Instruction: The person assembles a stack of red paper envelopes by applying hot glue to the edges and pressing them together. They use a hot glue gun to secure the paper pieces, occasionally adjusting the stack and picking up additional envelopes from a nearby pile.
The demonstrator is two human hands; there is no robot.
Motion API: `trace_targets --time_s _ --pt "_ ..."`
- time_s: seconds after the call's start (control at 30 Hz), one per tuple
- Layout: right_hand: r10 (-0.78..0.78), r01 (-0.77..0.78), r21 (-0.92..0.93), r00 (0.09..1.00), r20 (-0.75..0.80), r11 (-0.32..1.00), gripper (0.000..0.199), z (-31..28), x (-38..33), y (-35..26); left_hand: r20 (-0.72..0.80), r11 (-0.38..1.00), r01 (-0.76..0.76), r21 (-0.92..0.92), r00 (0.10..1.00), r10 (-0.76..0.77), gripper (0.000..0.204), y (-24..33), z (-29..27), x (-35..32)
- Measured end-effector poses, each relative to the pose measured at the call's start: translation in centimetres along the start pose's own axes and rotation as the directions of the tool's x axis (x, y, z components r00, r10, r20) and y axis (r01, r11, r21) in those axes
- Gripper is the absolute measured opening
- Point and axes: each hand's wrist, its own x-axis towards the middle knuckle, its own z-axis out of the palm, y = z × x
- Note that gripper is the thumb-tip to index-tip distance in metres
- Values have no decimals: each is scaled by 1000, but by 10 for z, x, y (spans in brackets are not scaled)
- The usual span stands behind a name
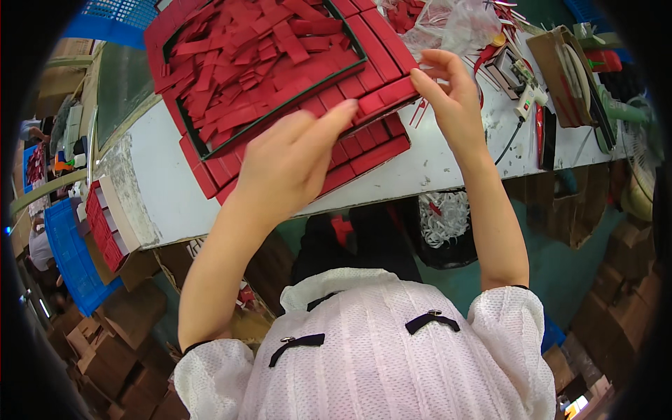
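Red strips (287,52), 11 o'clock, dk grn tray rim (201,148); red boxes (381,52), 12. Wht tabletop (168,175), grey smudges, 9. Blue crate (70,259), 8–9. Wht shirt (378,357), 6: vert. bands, tiny dots, blk tabs (432,321).

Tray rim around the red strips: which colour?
The tray rim is dark green; head view.

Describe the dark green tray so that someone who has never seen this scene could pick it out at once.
Find the white tabletop, then the rows of red boxes on it, by the person's left hand. Amid them lies the tray, heaped with loose red strips; its thin dark green rim sets it apart from the red boxes around.
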Motion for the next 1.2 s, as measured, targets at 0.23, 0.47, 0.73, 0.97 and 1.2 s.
trace_targets --time_s 0.23,0.47,0.73,0.97,1.2 --pt "-497 635 -507 772 396 583 58 21 -57 -28 2 978 -13 206 1000 13 58 -9 -16 -59" --pt "-427 648 -575 761 488 499 64 42 -64 -25 233 970 -54 238 972 -4 76 -12 -8 -53" --pt "-641 608 -558 749 167 565 31 49 -23 -77 109 964 -92 248 992 66 72 -22 -31 -87" --pt "-472 496 -781 830 298 380 18 97 33 -95 39 988 -50 147 998 45 59 -24 -29 -94" --pt "-537 658 -575 744 398 485 13 65 20 -106 -385 971 -119 210 902 194 40 -37 -48 -25"
